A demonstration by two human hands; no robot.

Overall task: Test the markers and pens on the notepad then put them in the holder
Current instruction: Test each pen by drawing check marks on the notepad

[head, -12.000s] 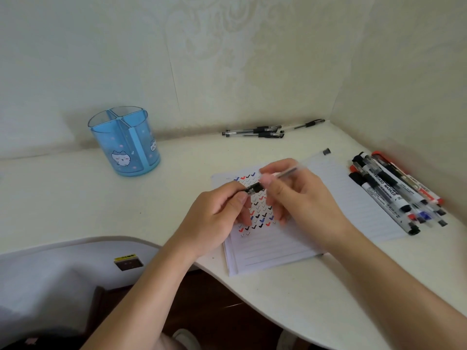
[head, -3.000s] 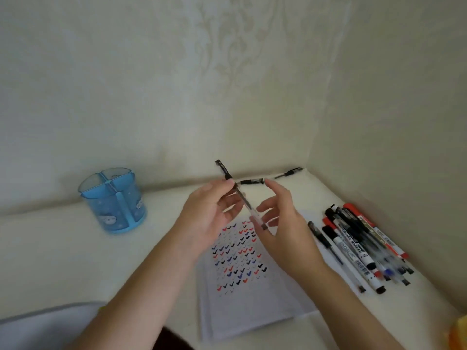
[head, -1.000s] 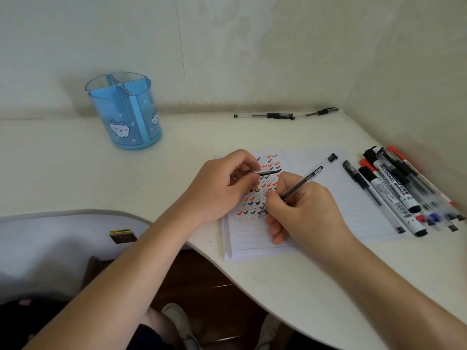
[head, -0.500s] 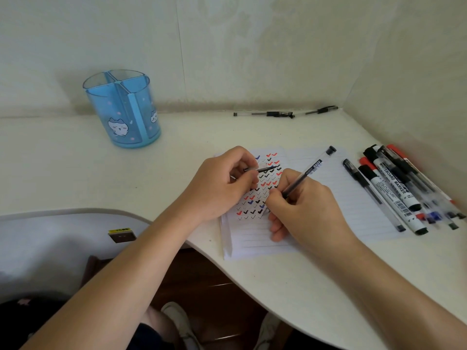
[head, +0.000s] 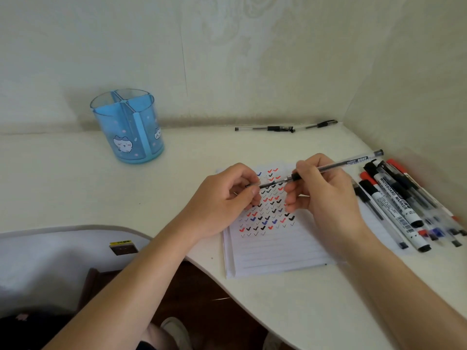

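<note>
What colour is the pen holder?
Translucent blue holder with a white cat print; head view.

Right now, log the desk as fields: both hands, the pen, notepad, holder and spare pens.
Left hand: pinches cap
Right hand: grips pen barrel
Pen: tip at cap, over notepad
Notepad: rows of red, blue, black ticks
Holder: blue, upright, rear left; no pens seen inside
Spare pens: by back wall
Markers: piled right of notepad

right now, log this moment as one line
left grip pinches black pen cap | right grip holds clear black-ink pen, tip at cap | above white lined notepad
</note>
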